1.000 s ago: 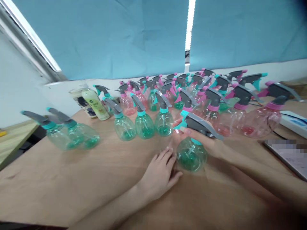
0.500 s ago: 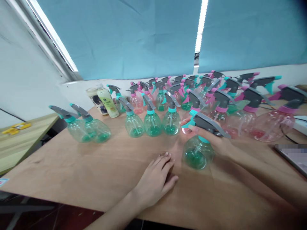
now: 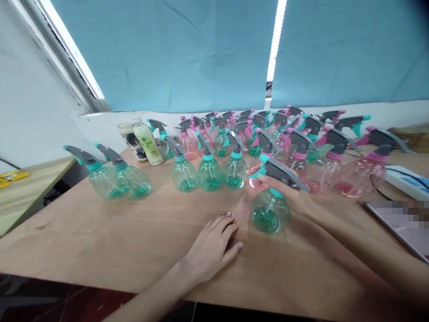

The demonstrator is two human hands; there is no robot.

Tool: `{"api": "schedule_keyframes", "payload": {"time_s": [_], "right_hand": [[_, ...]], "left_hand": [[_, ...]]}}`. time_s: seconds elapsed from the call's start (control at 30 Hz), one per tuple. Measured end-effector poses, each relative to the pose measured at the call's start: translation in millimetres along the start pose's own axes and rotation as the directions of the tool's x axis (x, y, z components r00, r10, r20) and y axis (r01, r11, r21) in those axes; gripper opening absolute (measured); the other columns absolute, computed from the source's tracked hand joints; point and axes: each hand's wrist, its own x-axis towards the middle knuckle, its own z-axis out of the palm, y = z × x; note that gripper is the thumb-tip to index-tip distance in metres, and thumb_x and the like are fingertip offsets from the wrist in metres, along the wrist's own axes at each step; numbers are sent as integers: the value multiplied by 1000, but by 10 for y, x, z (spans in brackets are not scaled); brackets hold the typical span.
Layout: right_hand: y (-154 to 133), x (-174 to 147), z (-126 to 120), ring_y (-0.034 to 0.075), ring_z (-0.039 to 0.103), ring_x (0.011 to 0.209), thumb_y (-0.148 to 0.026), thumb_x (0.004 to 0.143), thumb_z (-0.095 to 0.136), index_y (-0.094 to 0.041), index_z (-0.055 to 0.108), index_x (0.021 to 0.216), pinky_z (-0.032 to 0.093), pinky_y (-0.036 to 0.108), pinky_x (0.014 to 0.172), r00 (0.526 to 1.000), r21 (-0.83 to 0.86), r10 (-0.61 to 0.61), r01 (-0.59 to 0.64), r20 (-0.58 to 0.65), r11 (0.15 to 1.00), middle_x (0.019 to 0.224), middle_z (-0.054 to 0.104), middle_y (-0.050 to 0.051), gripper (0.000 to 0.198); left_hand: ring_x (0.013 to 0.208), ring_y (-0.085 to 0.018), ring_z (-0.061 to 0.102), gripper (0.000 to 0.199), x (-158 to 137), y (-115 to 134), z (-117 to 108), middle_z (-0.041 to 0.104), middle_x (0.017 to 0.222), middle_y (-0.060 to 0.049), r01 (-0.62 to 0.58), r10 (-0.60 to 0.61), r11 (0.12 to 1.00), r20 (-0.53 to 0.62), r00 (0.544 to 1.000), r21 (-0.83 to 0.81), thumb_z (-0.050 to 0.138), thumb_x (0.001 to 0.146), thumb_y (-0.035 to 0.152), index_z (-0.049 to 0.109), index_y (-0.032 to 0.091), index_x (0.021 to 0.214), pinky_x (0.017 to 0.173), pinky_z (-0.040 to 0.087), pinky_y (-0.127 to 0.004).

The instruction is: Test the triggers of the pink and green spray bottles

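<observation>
Green spray bottle [image 3: 269, 213] in right hand [image 3: 295, 197]; bare table [image 3: 100, 232] leftward.

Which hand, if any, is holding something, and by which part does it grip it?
The right hand holds a green spray bottle by its grey trigger head and neck. The left hand lies flat on the table, holding nothing.

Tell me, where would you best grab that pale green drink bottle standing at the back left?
Probably round the middle of the drink bottle, coming from the front left. It stands upright and its straight, slim body suits fingers wrapping round it. A dark-printed cup stands close on its left and a spray bottle close on its right, so the front is the freest side.
</observation>
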Motion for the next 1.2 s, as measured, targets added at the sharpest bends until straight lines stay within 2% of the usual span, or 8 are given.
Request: {"api": "schedule_keyframes", "payload": {"time_s": [0.17,0.3,0.53,0.77,0.97,1.2], "right_hand": [[-43,-51,83,20,64,93,-38,84,65,-28,67,102,51,34,81,999,28,48,-48,-16,998,100,69,1,20],[-70,-86,197,19,64,93,-38,84,66,-27,67,99,50,33,82,998,19,62,-61,-10,998,97,69,0,18],[-124,-66,438,21,64,97,-38,85,63,-26,67,105,48,38,89,999,-4,-22,22,49,1000,102,70,3,23],[-172,-42,627,20,64,100,-39,87,60,-30,67,106,50,39,90,996,29,-29,26,87,999,107,68,2,22],[-199,-19,729,18,62,86,-41,87,60,-27,65,99,50,36,85,994,25,3,-6,106,1000,95,67,1,19],[-247,29,857,16,55,66,-46,85,60,-25,59,78,47,32,70,995,-64,-7,13,98,998,72,59,-1,23]], "left_hand": [[128,-25,49,36,-28,-63,-57,55,137,-11,15,-15,1000,-7,1000,11,55,96,33,53,15,127,106,40,-42],[128,-26,49,37,-79,-177,-88,54,137,-12,45,-44,998,-25,999,45,54,97,35,53,15,128,107,39,-43],[129,-27,48,39,-154,-310,-96,53,138,-15,49,-47,996,-30,998,80,52,97,35,53,12,129,107,39,-43],[128,-26,49,38,-201,-390,-85,54,138,-13,13,-8,998,-72,997,67,46,100,38,53,15,129,106,40,-43],[127,-27,50,38,-256,-478,-96,54,137,-13,22,-15,997,-89,996,78,43,101,39,52,16,130,104,41,-44],[127,-26,50,37,-323,-561,-121,54,136,-13,43,-34,995,-105,994,85,42,101,39,52,16,130,105,41,-43]]}}
